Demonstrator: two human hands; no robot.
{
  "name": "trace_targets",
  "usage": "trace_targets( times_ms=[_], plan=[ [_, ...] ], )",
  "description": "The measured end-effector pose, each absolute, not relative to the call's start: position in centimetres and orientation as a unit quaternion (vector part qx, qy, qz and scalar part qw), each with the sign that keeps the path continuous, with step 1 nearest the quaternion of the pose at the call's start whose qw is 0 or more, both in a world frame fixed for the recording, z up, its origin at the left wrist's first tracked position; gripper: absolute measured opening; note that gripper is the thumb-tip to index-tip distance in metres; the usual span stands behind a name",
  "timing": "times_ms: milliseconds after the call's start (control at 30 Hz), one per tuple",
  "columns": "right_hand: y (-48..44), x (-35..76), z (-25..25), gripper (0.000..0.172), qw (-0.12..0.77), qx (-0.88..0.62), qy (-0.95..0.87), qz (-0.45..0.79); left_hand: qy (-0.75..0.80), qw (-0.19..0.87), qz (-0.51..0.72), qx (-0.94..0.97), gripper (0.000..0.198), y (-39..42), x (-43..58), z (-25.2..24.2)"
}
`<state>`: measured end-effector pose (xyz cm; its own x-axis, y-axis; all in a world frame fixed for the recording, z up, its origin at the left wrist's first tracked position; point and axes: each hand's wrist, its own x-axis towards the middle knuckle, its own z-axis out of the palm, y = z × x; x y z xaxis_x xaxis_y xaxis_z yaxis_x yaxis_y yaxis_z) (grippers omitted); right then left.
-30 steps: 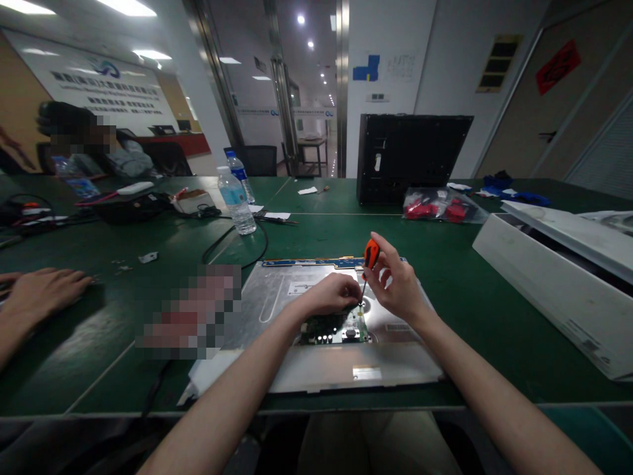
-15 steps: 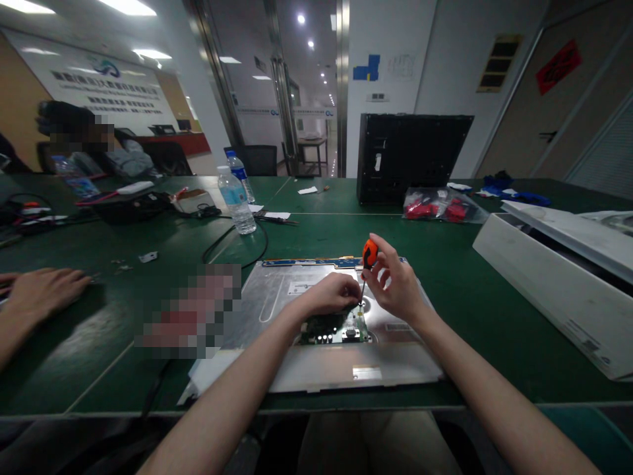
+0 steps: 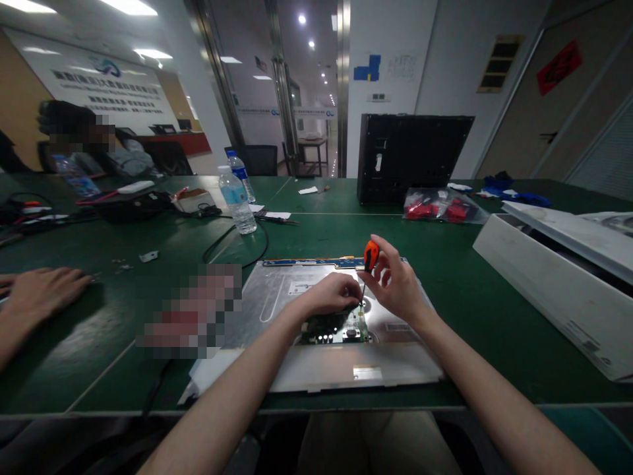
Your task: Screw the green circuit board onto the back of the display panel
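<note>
My right hand (image 3: 393,287) grips a screwdriver (image 3: 370,256) with an orange and black handle. It stands nearly upright, its tip down at the edge of a green circuit board (image 3: 341,324). My left hand (image 3: 336,293) is closed over the board, its fingertips bunched beside the screwdriver's thin shaft. What those fingers hold, if anything, is hidden. The board sits on the back of a flat silver display panel (image 3: 277,290), which lies on the green table. A blue strip board (image 3: 306,263) runs along the panel's far edge.
Water bottles (image 3: 238,201) and cables stand to the back left. A black monitor casing (image 3: 413,158) and a bag of red items (image 3: 435,208) are behind the panel. A white casing (image 3: 554,284) lies at right. Another person's hand (image 3: 47,297) rests at far left.
The screwdriver's handle has turned slightly and leans a touch more to the right. Both my hands stay almost where they were.
</note>
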<state>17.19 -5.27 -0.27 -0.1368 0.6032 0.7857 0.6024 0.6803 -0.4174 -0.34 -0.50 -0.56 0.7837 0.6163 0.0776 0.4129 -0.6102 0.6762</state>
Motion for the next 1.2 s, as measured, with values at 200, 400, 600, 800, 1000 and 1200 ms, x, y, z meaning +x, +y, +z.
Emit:
trace_targets(
  times_ms=[200,400,600,800,1000,1200],
  plan=[
    [-5.54,17.10,-0.14,0.068,0.518,-0.394,-0.759,0.030,0.293,0.333,0.151,0.884,0.012,-0.44,-0.25,-0.51],
    [-5.22,17.03,-0.37,0.064,0.525,-0.405,-0.748,0.000,0.292,0.332,0.153,0.884,0.011,-0.46,-0.34,-0.49],
    [-5.24,17.08,-0.35,0.064,0.523,-0.406,-0.750,-0.010,0.289,0.330,0.152,0.886,0.011,-0.39,-0.38,-0.51],
    [-5.50,16.97,-0.08,0.067,0.518,-0.400,-0.756,0.019,0.293,0.331,0.151,0.884,0.011,-0.40,-0.40,-0.57],
    [-5.22,16.94,-0.38,0.067,0.533,-0.398,-0.747,-0.001,0.293,0.329,0.150,0.885,0.011,-0.46,-0.38,-0.40],
    [-5.17,17.07,-0.49,0.065,0.516,-0.414,-0.750,-0.013,0.289,0.329,0.150,0.886,0.011,-0.38,-0.35,-0.48]
  ],
)
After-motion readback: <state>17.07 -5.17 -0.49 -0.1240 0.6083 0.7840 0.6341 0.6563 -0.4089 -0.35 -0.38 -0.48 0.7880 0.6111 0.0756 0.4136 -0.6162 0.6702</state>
